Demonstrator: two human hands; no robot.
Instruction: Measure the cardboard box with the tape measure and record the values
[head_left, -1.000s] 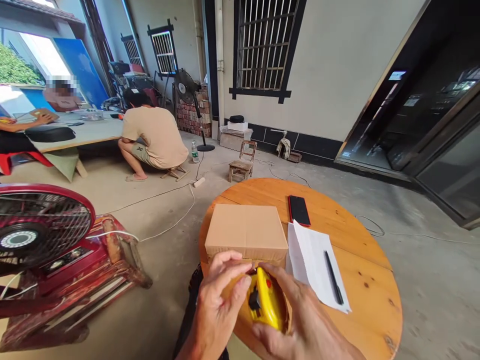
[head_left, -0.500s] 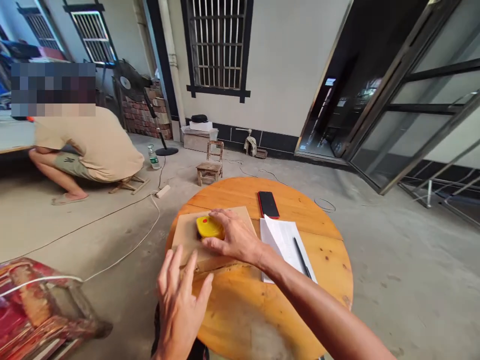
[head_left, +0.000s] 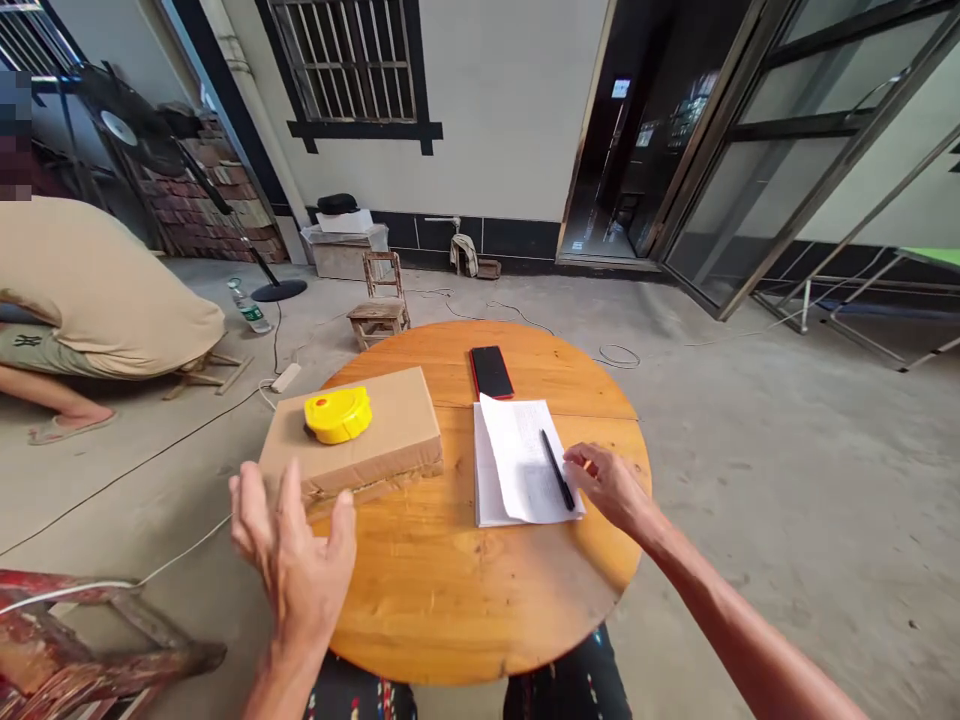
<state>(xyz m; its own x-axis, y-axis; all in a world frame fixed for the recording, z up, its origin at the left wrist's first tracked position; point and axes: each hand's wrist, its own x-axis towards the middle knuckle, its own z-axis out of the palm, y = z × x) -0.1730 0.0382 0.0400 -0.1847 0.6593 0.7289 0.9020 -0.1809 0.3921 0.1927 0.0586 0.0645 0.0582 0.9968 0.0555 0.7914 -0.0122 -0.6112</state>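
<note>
A yellow tape measure [head_left: 339,414] rests on top of a closed cardboard box [head_left: 397,412] at the table's left side. My left hand [head_left: 296,550] is at the box's front left corner, its fingers spread and nothing in them. Over on the right, my right hand [head_left: 609,485] hovers just beside a black pen [head_left: 557,468], fingers slightly bent and empty. The pen lies across a stack of white paper sheets [head_left: 510,460], whose top sheet curls up at its left edge. Behind the papers lies a black phone [head_left: 491,371] with a red edge.
All this is on a round wooden table [head_left: 450,580]. A worn red wooden stool [head_left: 90,640] stands at lower left. Beyond the table are a small wooden chair [head_left: 379,305], a water bottle [head_left: 249,306] and a standing fan [head_left: 217,200]. A person [head_left: 97,290] crouches at left.
My right hand has left the tape measure and moved right to the pen. The tape measure stays on the box. My left hand remains near the box. The view has shifted right.
</note>
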